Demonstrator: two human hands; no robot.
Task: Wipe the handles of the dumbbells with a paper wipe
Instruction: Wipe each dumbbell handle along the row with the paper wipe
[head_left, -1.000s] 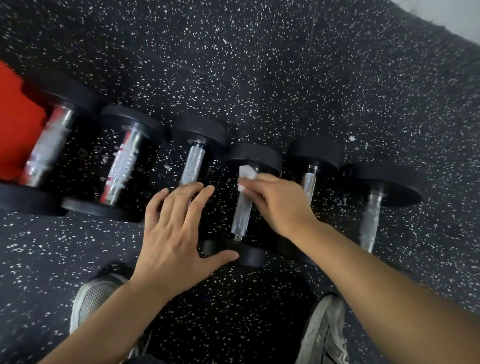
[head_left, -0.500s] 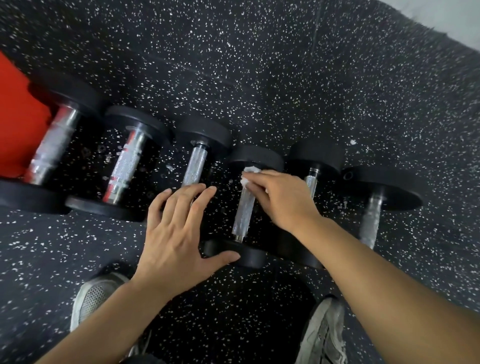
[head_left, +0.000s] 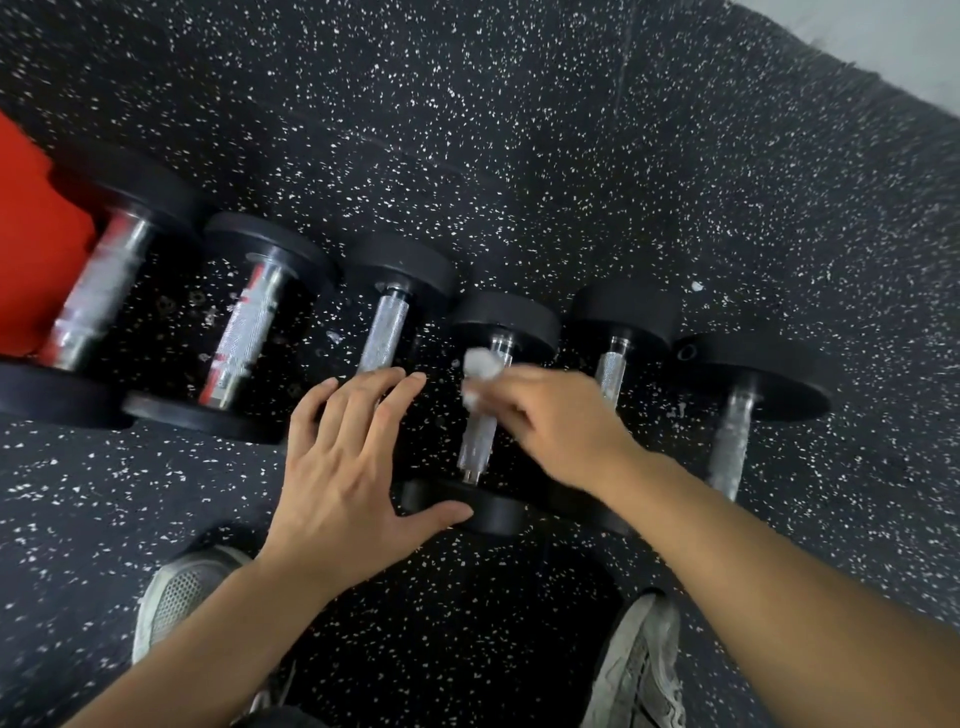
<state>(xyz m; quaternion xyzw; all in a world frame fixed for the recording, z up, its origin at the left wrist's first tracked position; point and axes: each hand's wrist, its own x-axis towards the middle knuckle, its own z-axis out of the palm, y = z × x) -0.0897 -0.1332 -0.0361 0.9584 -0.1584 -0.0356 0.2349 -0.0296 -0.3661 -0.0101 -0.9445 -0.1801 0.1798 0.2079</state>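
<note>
**Paper wipe pressed on the fourth dumbbell handle**

Nearest to you, your two grey sneakers (head_left: 182, 597) stand on the black speckled rubber floor (head_left: 571, 156). Your left hand (head_left: 348, 467) lies flat with the fingers spread and holds nothing; the thumb touches the near plate of the fourth dumbbell (head_left: 480, 415), counted from the left. Your right hand (head_left: 561, 426), a little blurred, has the fingers closed around a crumpled white paper wipe (head_left: 480, 366), which sits on the far part of this dumbbell's metal handle, just beside the far plate. Six dumbbells lie side by side in a row on the floor. At the left edge, behind the largest dumbbell (head_left: 98, 301), is a red object (head_left: 31, 234).
</note>
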